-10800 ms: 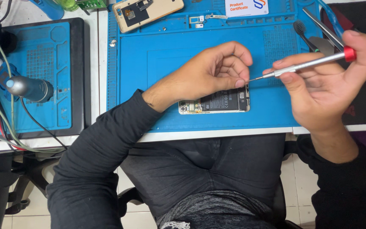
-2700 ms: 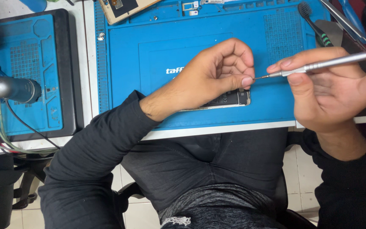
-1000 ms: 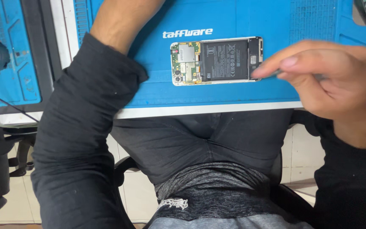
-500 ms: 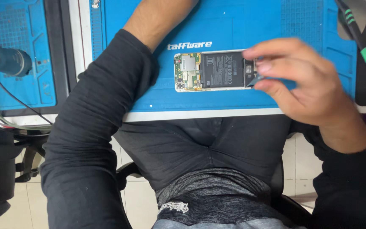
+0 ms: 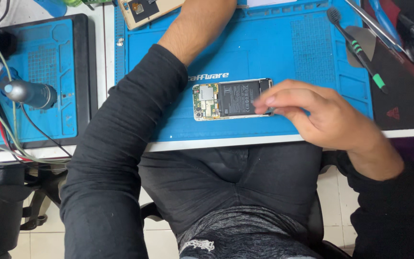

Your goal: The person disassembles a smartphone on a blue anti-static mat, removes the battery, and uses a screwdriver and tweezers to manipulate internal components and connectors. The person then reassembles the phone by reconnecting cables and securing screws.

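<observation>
Phone [image 5: 231,99]: back cover off, battery & circuit board showing; lies flat on blue repair mat [image 5: 274,52], near its front edge.
R hand [image 5: 322,117]: at phone's right end, fingers [image 5: 276,98] loosely curled, tips blurred over that end; can't tell if they grip anything.
L hand: out of frame at top; only forearm & black sleeve [image 5: 135,124] cross mat.
Nearby: black brush w/ green bands [image 5: 355,45] upper right; gold phone cover [image 5: 144,10] top.

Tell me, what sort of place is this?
Most likely a phone repair bench: an opened phone with its battery and circuit board bare lies on a blue repair mat, with a brush beside it.
</observation>
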